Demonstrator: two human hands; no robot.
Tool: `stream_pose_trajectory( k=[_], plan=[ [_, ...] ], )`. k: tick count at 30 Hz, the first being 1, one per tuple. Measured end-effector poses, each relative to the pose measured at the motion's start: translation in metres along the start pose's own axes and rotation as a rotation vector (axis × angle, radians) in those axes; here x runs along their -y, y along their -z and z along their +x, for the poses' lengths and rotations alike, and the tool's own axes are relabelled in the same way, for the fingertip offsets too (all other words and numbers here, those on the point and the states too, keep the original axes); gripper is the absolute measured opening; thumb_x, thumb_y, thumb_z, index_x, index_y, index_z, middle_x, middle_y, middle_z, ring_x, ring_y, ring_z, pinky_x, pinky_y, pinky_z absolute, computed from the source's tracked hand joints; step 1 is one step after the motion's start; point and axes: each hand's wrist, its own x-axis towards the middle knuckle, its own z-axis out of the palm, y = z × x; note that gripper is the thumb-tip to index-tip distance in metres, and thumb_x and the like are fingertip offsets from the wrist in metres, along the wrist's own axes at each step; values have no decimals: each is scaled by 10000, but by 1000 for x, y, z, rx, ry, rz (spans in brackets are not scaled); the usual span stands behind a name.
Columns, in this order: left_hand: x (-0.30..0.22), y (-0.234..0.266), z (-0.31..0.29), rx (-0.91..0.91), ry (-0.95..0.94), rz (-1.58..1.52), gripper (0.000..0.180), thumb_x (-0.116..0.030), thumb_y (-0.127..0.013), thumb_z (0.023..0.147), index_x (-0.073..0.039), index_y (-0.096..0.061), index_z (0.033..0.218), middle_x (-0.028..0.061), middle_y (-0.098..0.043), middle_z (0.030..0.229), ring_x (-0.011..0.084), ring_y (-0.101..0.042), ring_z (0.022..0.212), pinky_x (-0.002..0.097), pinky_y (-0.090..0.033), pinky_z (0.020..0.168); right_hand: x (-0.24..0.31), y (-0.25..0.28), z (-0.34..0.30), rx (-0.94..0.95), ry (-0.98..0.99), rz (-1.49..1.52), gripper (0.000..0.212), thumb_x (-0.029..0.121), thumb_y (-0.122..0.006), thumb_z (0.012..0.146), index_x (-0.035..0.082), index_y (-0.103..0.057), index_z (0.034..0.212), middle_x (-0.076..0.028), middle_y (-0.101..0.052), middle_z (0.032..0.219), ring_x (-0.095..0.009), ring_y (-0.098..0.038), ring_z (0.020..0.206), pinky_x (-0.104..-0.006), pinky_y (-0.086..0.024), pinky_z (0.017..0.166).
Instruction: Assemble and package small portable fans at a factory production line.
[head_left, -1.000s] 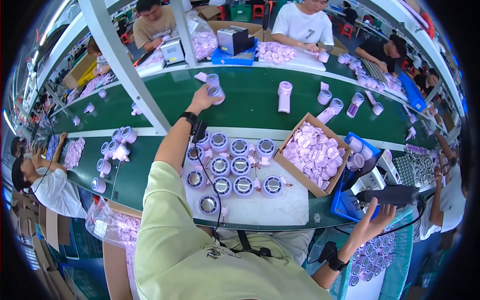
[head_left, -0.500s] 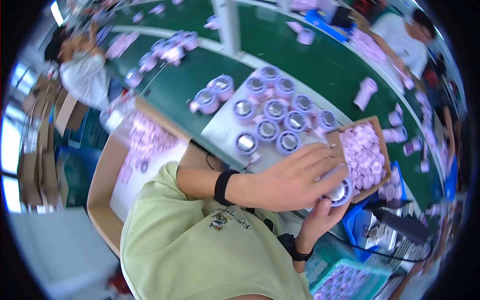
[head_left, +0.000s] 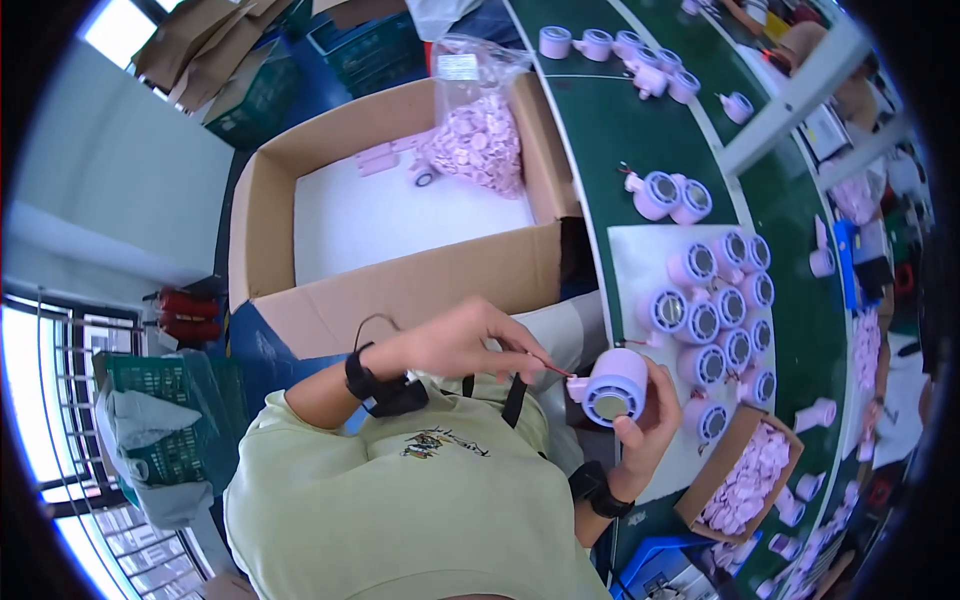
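My right hand is wrapped round a lilac handheld-fan head, a short cylinder with a vented ring and a round metallic centre facing toward me. Thin red wires come out at its small side neck. My left hand pinches these wires by their end, to the left of the fan head. Right beside them, several similar fan heads stand grouped on a white sheet on the green bench. Two more fan heads sit just beyond the sheet.
A large cardboard box at my left holds a clear bag of pink parts. A small carton of pink pieces stands at the bench's near right. A white post rises from the bench. Other people work at the far right.
My view has turned left, toward the large box. My left hand has drawn back from the fan head and now pinches its wires; my right hand keeps hold of the fan head.
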Motion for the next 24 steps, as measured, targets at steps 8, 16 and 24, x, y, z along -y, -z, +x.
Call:
stream_pose_trajectory(
  k=[8, 16, 24],
  plan=[
    [169, 239, 3, -639, 389, 533, 312, -174, -702, 738, 11, -664, 986, 159, -684, 903, 226, -666, 835, 326, -521, 744, -3, 2, 10, -281, -32, -182, 863, 558, -714, 694, -93, -513, 1224, -146, -575, 1143, -229, -578, 1019, -342, -456, 892],
    [326, 377, 40, -546, 811, 1155, 752, -153, -760, 594, -7, -447, 1261, 199, -450, 1335, 367, -456, 1226, 461, -411, 1002, -12, -20, 11, -472, -150, -361, 888, 658, -685, 658, -83, -535, 1124, -159, -595, 992, -249, -599, 924, -345, -490, 798],
    [340, 386, 64, -578, 675, 1207, 943, -187, -825, 498, 8, -373, 1302, 213, -430, 1262, 403, -436, 1196, 485, -403, 991, -29, -31, 4, -625, -245, -338, 929, 634, -718, 634, -84, -518, 1189, -159, -561, 1099, -260, -600, 962, -366, -498, 825]
  ],
)
